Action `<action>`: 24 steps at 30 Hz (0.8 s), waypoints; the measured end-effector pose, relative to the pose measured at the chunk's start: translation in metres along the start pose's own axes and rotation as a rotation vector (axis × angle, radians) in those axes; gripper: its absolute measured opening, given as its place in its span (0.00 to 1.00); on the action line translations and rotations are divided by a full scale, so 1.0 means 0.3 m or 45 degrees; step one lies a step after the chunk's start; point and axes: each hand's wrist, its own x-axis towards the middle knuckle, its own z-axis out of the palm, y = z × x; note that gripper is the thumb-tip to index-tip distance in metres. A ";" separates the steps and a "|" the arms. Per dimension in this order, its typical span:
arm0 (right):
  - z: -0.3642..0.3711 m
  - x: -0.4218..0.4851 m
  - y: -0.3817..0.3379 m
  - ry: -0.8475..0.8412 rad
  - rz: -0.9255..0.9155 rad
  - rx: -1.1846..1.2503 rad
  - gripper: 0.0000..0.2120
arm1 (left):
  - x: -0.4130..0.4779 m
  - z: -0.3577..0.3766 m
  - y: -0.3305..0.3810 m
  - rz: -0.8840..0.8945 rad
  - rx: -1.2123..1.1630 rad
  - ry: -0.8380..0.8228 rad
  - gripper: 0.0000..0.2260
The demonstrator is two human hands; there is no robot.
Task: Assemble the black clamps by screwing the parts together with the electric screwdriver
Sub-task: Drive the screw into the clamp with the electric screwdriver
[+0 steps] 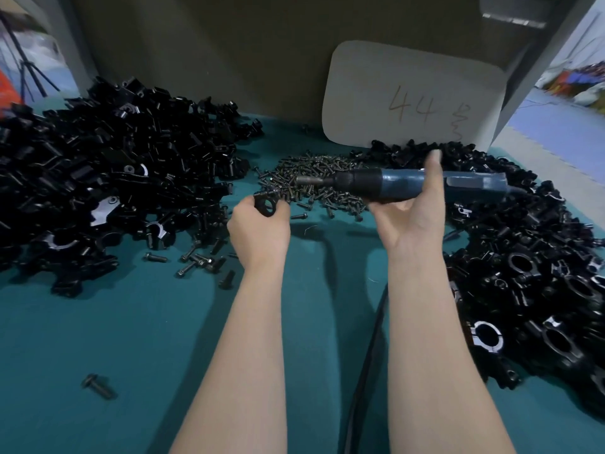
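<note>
The left grip is curled round one black clamp, held above the worktop. The right grip is clamped on the electric screwdriver, which lies level with its bit pointing toward the left grip. Loose screws lie heaped just beyond both grips.

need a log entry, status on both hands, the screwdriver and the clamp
Left hand grips small black ring-shaped clamp. Right hand holds blue-and-black electric screwdriver level, bit pointing left, short of the clamp. Nothing between them; pile of dark screws behind.
</note>
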 end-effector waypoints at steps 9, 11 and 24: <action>-0.004 0.018 0.028 0.168 -0.167 0.180 0.17 | -0.011 0.010 0.004 0.081 0.272 -0.079 0.12; -0.008 0.023 0.027 0.142 -0.156 0.227 0.25 | -0.007 0.012 0.003 0.076 0.268 -0.088 0.13; -0.017 0.028 0.021 0.183 -0.203 0.194 0.24 | -0.001 0.013 0.001 0.099 0.279 -0.133 0.08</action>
